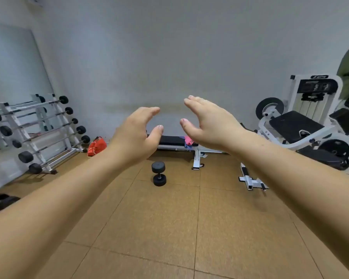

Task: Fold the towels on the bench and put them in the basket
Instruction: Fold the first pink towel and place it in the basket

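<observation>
Left hand (135, 135) and right hand (208, 123) hold nothing, fingers loosely spread and slightly curved, palms facing each other, apart, both arms stretched forward. Behind them, the pink and purple towels (187, 140) lie on the bench's (171, 140) 3 o'clock end. The orange basket (97, 146) sits at the bench's 9 o'clock, a dumbbell (159, 173) at its 6. Open floor (169, 218) lies before it.

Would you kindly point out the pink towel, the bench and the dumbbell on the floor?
pink towel (188, 140), head view, on its bunched pink fabric.
bench (171, 140), head view, on its black pad.
dumbbell (159, 174), head view, on the handle between its two heads.
</observation>
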{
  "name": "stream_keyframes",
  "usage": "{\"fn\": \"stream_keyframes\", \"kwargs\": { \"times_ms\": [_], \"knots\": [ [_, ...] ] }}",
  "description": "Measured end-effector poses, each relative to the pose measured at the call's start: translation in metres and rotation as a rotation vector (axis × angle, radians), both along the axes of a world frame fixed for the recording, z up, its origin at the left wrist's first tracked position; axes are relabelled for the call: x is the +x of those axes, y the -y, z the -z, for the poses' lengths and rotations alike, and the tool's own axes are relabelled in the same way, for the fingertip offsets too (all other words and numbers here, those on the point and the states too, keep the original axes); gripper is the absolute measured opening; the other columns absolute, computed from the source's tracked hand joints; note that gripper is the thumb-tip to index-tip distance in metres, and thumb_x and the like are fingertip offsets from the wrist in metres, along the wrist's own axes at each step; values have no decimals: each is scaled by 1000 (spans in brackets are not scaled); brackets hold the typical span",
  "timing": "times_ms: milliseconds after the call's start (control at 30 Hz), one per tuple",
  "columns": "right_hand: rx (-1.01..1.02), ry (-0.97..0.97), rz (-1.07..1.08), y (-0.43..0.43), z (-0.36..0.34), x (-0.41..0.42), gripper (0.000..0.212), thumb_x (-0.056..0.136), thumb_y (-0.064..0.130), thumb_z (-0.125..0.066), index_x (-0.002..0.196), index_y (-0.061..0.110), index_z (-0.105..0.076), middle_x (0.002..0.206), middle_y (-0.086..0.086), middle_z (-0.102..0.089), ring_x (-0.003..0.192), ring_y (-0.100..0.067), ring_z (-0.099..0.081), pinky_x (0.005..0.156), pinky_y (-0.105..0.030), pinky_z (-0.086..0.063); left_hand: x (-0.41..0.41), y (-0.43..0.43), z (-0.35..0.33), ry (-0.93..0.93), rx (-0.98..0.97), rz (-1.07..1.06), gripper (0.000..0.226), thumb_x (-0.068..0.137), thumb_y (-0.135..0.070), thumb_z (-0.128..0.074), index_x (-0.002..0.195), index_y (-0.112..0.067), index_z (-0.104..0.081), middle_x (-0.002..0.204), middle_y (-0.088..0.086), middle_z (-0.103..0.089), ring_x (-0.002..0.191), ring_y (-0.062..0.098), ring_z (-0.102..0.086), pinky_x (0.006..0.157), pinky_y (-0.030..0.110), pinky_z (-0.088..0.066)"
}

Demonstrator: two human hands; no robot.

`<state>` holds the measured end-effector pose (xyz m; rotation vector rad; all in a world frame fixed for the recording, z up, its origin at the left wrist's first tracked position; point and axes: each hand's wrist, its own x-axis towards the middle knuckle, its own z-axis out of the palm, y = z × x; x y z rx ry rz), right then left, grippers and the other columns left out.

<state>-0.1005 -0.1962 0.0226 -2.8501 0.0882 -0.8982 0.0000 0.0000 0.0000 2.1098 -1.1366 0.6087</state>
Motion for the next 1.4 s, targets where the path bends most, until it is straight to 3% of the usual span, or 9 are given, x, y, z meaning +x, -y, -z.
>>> {"fn": "stream_keyframes", "kwargs": {
  "times_ms": [133,333,433,800,933,1067,1200,1400],
  "knots": [
    [120,-122,-35,11,58,29,60,100,44,-52,153,19,-44,159,0,-44,144,-19,-43,113,-43,-43,15,19,56,-106,58,-8,51,99,-25,-63,148,-14,-51,144,-1,-57,131,13,-52,105,28,-44],
    [220,-259,-77,24,141,106,55,98,45,-53,149,23,-51,150,3,-55,140,-17,-49,112,-42,-45,78,27,141,-302,93,-29,49,97,-22,-65,145,-16,-55,138,-4,-61,123,9,-58,92,32,-55],
    [292,-287,-91,30,166,167,55,98,46,-54,149,25,-50,151,5,-55,141,-17,-47,113,-43,-45,132,30,166,-363,96,-39,49,97,-22,-65,145,-20,-55,133,-6,-64,121,7,-59,103,35,-52],
    [502,-323,-54,78,187,454,54,98,45,-57,149,30,-49,151,9,-53,139,-11,-48,110,-32,-44,407,86,200,-580,25,-30,47,97,-23,-65,143,-25,-58,129,-17,-63,115,-3,-59,103,27,-51],
    [581,-313,20,135,184,537,52,98,47,-57,147,31,-51,148,11,-56,137,-10,-50,111,-35,-47,500,140,203,-689,16,-17,46,98,-24,-64,143,-28,-56,128,-20,-62,116,-7,-57,101,18,-47],
    [712,-276,47,202,204,631,50,98,44,-59,146,30,-54,144,10,-59,131,-8,-55,107,-32,-49,597,211,215,-738,12,14,45,97,-24,-65,142,-29,-58,126,-20,-65,113,-6,-60,102,26,-52],
    [753,-321,-16,262,235,736,49,99,42,-60,146,29,-54,143,9,-60,129,-8,-56,107,-34,-50,689,268,233,-770,8,-16,46,98,-21,-64,143,-29,-57,129,-20,-64,115,-9,-59,102,19,-49],
    [860,-460,-90,321,248,892,47,100,34,-61,145,24,-55,140,8,-61,123,-6,-57,101,-23,-47,825,308,244,-883,-32,-129,48,98,-21,-65,143,-33,-55,130,-23,-61,115,-10,-58,102,17,-49]
  ]
}}
